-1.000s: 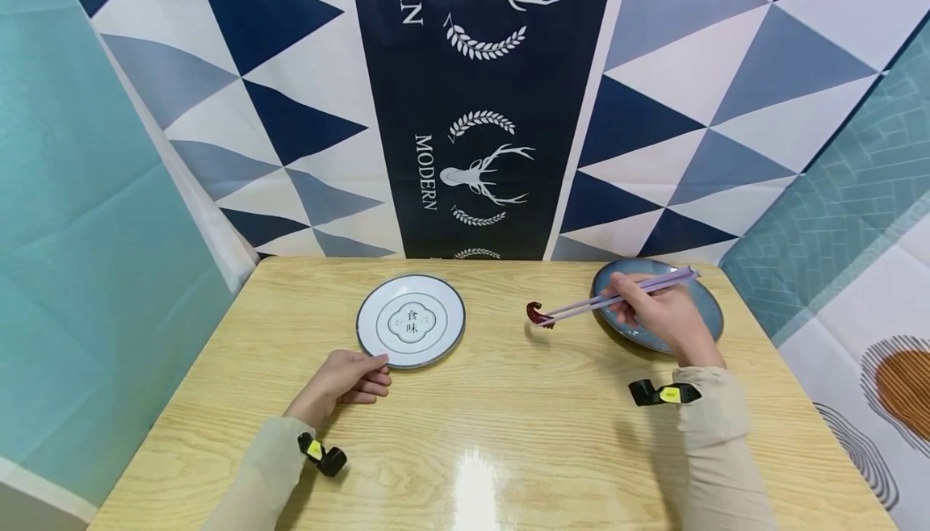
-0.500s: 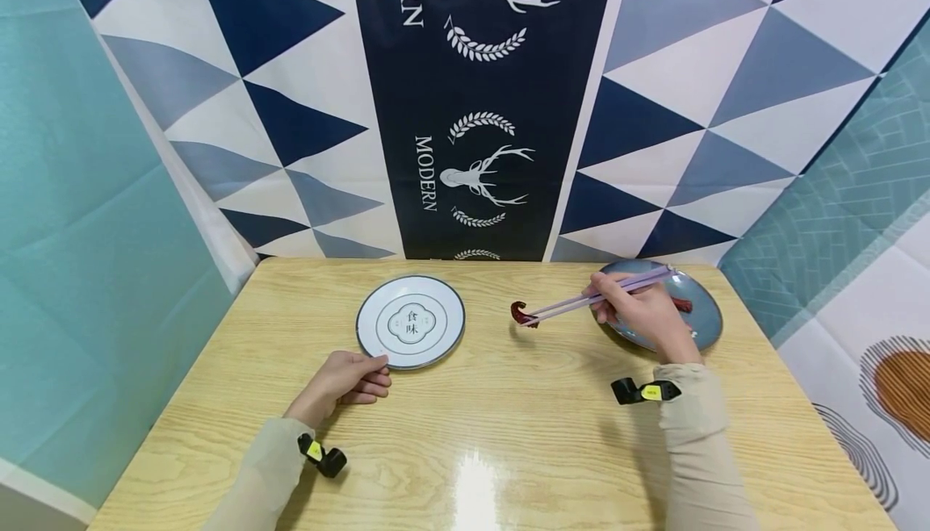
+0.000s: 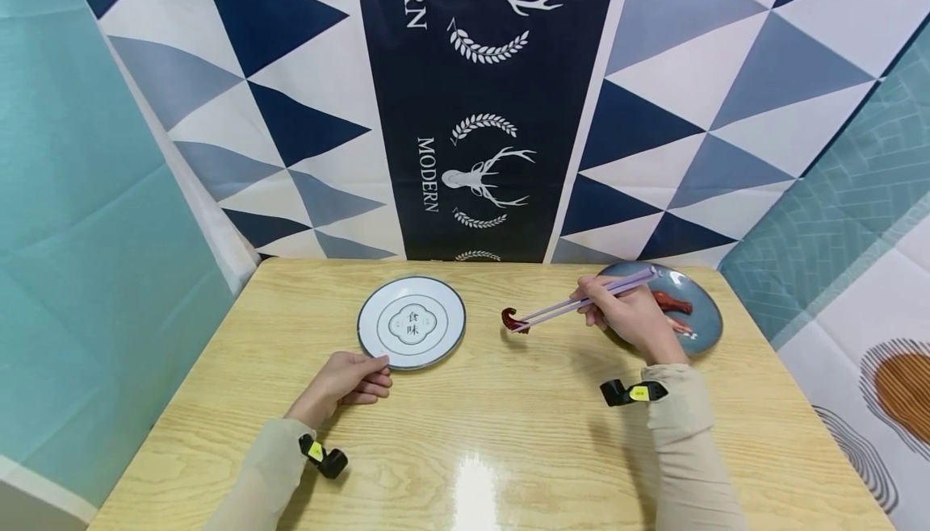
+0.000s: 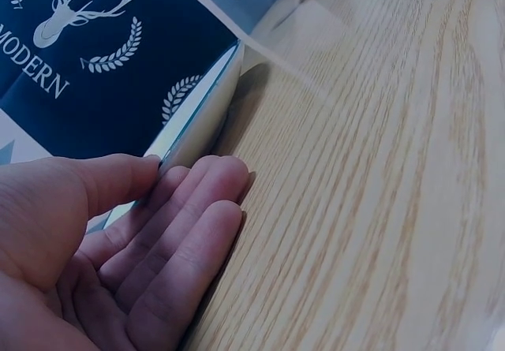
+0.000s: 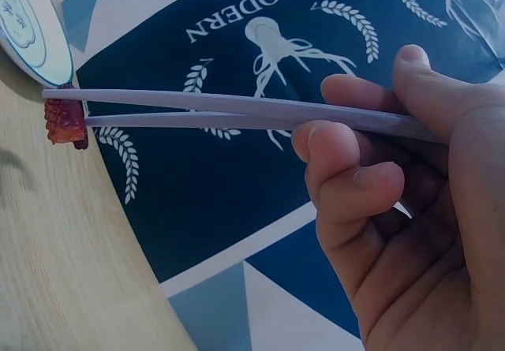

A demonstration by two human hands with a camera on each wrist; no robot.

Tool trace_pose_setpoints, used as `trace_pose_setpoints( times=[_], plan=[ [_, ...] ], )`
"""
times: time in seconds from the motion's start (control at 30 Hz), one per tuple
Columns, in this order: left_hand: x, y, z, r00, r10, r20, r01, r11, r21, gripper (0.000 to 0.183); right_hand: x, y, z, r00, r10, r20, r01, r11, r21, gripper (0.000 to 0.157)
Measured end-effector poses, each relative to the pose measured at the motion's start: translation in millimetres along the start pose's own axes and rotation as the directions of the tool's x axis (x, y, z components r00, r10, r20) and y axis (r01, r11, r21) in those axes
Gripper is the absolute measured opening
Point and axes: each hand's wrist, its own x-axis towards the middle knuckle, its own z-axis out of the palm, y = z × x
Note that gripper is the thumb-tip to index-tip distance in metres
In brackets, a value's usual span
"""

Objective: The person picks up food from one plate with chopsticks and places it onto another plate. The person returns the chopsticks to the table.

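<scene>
My left hand (image 3: 349, 379) pinches the near rim of a white plate (image 3: 445, 313) between thumb and fingers; the plate has a dark edge and printed characters. My right hand (image 3: 625, 313) holds a pair of light purple chopsticks (image 3: 567, 305). Their tips grip a dark red, curled octopus tentacle (image 3: 514, 321), held above the table to the right of the white plate. Bumpy suckers show on the tentacle (image 5: 65, 121) in the right wrist view. In the left wrist view, the thumb (image 4: 118, 179) lies on the plate's edge and the fingers sit below it.
Behind the right hand stands a blue plate (image 3: 708, 317) bearing a reddish-brown piece like a drumstick (image 3: 672, 303) and a pinkish piece (image 3: 680, 327). The wooden table (image 3: 407, 450) ends at a patterned cloth backdrop (image 3: 472, 111). A teal sheet (image 3: 87, 257) hangs at the left.
My right hand has moved left with the chopsticks and tentacle, toward the white plate, uncovering the pieces on the blue plate. The left hand has stayed at the white plate's rim.
</scene>
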Motion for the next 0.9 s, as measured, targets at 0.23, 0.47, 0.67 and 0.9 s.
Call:
trace_pose_setpoints(
  times=[0.23, 0.47, 0.67, 0.9],
  plan=[
    [0.3, 1.1, 0.3, 1.0, -0.007, -0.012, 0.007, 1.0, 0.007, 0.036, 3, -4, 1.3, 0.999, 0.025, 0.024, -0.025, 1.0, -0.002, 0.046],
    [0.8, 2.1, 0.6, 1.0, -0.001, -0.006, 0.002, 1.0, 0.008, 0.036, 7, -4, 2.5, 0.999, -0.012, 0.032, 0.012, 1.0, -0.002, 0.043],
    [1.1, 3.1, 0.4, 1.0, 0.004, -0.001, -0.004, 1.0, 0.005, 0.037, 11, -3, 5.4, 1.0, -0.015, 0.02, 0.015, 1.0, -0.002, 0.042],
    [0.5, 1.3, -0.4, 1.0, 0.002, 0.012, -0.002, 1.0, 0.006, 0.038, 15, -3, 10.9, 0.999, -0.043, 0.014, 0.043, 0.999, 0.021, 0.041]
  ],
)
